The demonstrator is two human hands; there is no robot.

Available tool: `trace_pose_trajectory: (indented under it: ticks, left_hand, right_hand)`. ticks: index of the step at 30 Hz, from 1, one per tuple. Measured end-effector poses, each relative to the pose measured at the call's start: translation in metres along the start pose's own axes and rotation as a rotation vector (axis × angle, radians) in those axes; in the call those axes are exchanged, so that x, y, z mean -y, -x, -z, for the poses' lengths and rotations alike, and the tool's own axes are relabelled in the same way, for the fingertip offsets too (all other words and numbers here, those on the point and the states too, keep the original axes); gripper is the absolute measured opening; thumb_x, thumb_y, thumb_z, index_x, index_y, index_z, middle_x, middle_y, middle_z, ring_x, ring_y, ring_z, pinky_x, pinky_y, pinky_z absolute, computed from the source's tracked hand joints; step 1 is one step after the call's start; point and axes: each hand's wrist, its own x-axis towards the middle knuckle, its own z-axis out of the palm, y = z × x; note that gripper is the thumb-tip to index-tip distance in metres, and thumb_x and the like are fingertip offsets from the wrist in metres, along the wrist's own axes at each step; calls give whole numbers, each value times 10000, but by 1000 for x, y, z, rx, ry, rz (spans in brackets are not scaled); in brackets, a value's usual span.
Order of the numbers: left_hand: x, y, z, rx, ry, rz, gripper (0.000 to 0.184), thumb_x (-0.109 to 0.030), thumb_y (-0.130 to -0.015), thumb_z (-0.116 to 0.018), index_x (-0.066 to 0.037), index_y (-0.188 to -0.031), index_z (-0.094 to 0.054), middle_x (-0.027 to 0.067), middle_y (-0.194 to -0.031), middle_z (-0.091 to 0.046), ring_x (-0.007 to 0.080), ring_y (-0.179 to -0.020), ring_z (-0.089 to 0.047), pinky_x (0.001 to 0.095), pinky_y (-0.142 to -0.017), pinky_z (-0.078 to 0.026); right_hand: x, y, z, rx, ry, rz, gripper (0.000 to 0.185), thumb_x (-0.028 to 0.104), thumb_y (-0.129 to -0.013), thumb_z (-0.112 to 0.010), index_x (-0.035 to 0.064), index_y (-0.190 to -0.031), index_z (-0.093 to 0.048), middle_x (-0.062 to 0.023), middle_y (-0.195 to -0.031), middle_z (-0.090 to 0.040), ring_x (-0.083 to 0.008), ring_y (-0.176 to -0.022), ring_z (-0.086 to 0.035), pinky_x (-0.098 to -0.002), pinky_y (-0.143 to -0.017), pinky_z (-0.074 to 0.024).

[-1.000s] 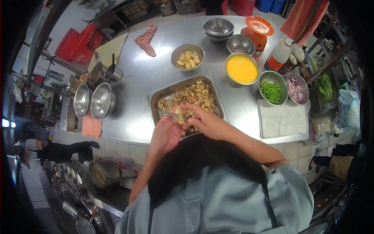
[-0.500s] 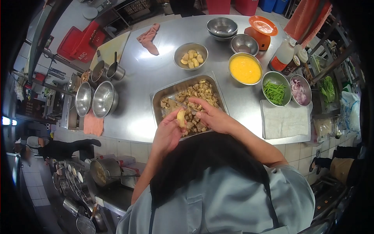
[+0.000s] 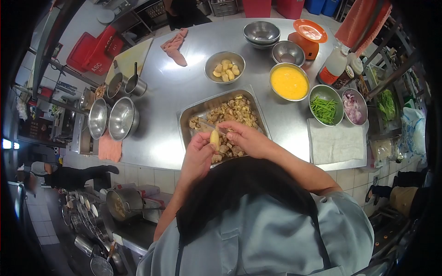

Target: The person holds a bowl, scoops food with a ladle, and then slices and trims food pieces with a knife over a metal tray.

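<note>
My left hand (image 3: 200, 149) pinches a pale yellow oblong piece (image 3: 214, 139), which looks like peeled ginger. A small knife (image 3: 207, 123) is gripped in my right hand (image 3: 243, 137), its blade pointing up and left beside the piece. Both hands are over the near part of a steel tray (image 3: 261, 108). Brown and yellowish chunks (image 3: 232, 110), whose kind I cannot make out, lie in this tray. Beyond it stands a steel bowl (image 3: 209, 60) holding several similar pale yellow pieces (image 3: 226, 70).
Right of the tray are bowls of beaten egg (image 3: 289, 83), green beans (image 3: 323, 110) and sliced onion (image 3: 352, 109), plus a folded cloth (image 3: 338, 143). Behind them stand an orange scale (image 3: 306, 43) and bottles (image 3: 334, 65). Steel bowls (image 3: 122, 118) and pots (image 3: 136, 85) sit left.
My right hand has moved slightly left and down, its fingers closing in on the yellow piece. The piece now stands more upright in my left hand. A person's dark clothing shows more at the far edge.
</note>
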Motion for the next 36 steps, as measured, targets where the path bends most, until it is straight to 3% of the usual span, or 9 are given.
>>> trace_pose_trajectory:
  ticks: [4, 6, 8, 11, 16, 19, 27, 32, 36]
  left_hand:
    - [-7, -2, -3, 8, 124, 60, 281, 9, -999, -551, 12, -1279, -570, 115, -1137, -686, 168, -981, -650, 318, -852, -522]
    - [-6, -5, -1, 18, 143, 65, 280, 3, -1004, -548, 15, -1283, -571, 117, -1121, -688, 174, -970, -649, 323, -847, -522]
    - [-5, -6, 0, 27, 151, 57, 280, 5, -1006, -547, 20, -1284, -572, 119, -1110, -689, 176, -962, -648, 328, -841, -520]
    - [-6, -6, 3, 102, 156, 78, 330, 3, -1013, -516, -5, -1341, -553, 128, -1110, -684, 189, -969, -645, 333, -842, -513]
    - [-17, -1, -5, 44, 204, 114, 485, -15, -1030, -467, -74, -1511, -448, 157, -1223, -675, 215, -977, -634, 343, -844, -511]
    - [-12, -5, 3, 30, 300, 145, 522, -33, -1045, -470, -85, -1561, -405, 162, -1289, -664, 225, -1005, -642, 347, -870, -528]
    - [-2, -7, 11, 35, 337, 134, 491, -98, -1075, -531, -88, -1551, -412, 123, -1286, -649, 233, -1114, -660, 360, -985, -562]
    - [1, -10, 4, -4, 341, 33, 453, -78, -1074, -538, -86, -1514, -431, 110, -1279, -623, 227, -1112, -657, 392, -956, -581]
    - [-3, -9, -11, -59, 315, -10, 466, -38, -1064, -541, -83, -1509, -410, 118, -1310, -590, 227, -1122, -648, 407, -962, -582]
  right_hand:
    - [4, 2, 10, 65, -273, -217, 411, 168, -1115, -482, 174, -1527, -480, 21, -846, -470, -78, -737, -436, -255, -645, -402]
    - [14, 4, 10, 77, -147, -267, 417, 165, -1093, -490, 149, -1510, -486, -77, -1067, -592, -160, -923, -566, -318, -832, -474]
    - [14, 6, 7, 68, -67, -201, 419, 164, -1080, -494, 145, -1498, -491, -108, -1115, -642, -186, -951, -617, -347, -879, -511]
    - [-1, -1, 6, 13, -33, -40, 444, 160, -1076, -495, 174, -1519, -478, -63, -971, -609, -147, -808, -577, -335, -765, -508]
    - [17, 8, 23, 14, -234, -278, 551, 143, -1114, -461, 290, -1637, -371, 31, -842, -451, -52, -658, -382, -224, -591, -375]
    - [24, 9, 24, 115, -244, -249, 555, 133, -1116, -450, 289, -1643, -380, 28, -845, -450, -39, -652, -376, -202, -580, -368]
    - [-14, 5, 5, -61, 90, -16, 522, 244, -1104, -509, 26, -1571, -431, -51, -1027, -621, -143, -897, -573, -317, -812, -489]
    - [10, 9, -9, -19, 78, 77, 461, 227, -1073, -558, 20, -1477, -480, -113, -1010, -671, -171, -910, -617, -345, -826, -490]
    - [27, 12, -7, 25, 134, -28, 439, 258, -1056, -585, 19, -1411, -493, -241, -1164, -712, -372, -1116, -697, -432, -968, -513]
